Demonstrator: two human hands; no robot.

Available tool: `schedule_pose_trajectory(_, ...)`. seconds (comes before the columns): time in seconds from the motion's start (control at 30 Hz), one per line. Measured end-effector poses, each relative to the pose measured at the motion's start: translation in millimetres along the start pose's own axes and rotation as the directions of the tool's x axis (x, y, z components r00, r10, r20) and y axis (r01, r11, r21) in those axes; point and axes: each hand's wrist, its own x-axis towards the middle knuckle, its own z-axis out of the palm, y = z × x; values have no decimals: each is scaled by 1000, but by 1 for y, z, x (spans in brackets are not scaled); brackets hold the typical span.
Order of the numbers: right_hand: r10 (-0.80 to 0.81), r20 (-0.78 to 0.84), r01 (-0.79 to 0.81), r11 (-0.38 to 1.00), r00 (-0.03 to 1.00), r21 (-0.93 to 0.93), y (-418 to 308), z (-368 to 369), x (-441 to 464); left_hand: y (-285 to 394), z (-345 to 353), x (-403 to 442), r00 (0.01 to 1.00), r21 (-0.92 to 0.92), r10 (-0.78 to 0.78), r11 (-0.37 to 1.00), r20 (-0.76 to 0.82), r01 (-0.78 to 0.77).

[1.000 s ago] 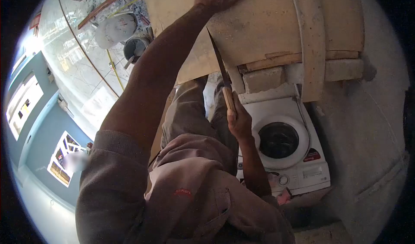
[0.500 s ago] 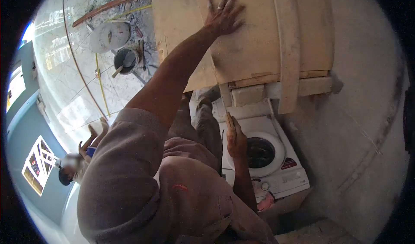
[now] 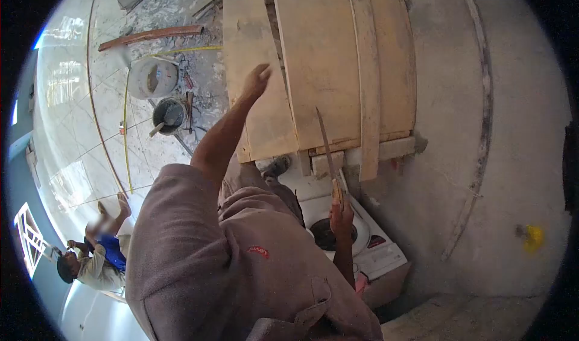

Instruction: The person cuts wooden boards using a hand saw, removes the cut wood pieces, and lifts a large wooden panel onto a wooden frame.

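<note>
Holding a handsaw [image 3: 326,142]: right hand [image 3: 342,215], grip closed round the wooden handle, blade angled up and away, its tip over the larger wooden panel [image 3: 319,57] in the view; whether blade and wood touch cannot be told. Left hand [image 3: 258,80], blurred, over the narrower wooden panel [image 3: 256,121], nothing visible in its grip; how far open, and whether it touches the wood, cannot be told. Two panels, side by side, a dark gap between them at the far end. One wooden strip [image 3: 367,81], lengthwise on the larger panel, overhanging the near edge. Concrete blocks [image 3: 394,148], under that edge. One white washing machine [image 3: 381,253], round door, partly behind the right forearm. On the floor, left: one pale bucket [image 3: 145,78]; one dark bucket [image 3: 175,113], grey contents; one yellow measuring tape [image 3: 126,154]; one reddish-brown length [image 3: 151,37]. One seated person [image 3: 99,274], far left, blue item at the lap.
</note>
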Motion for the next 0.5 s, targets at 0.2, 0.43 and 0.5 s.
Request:
schedule_pose_trajectory(0.2,190,118,-206,967,975,150,-17,16,33,-120,-130,-147,810,380,-567,789,150,482)
schedule_pose_trajectory(0.43,51,220,-87,984,974,157,-19,12,72,-104,-175,-290,738,219,-668,709,-96,671)
schedule_pose_trajectory(0.5,-68,239,41,992,969,116,-6,-2,86,-70,-162,-315,626,-28,-765,637,-151,771)
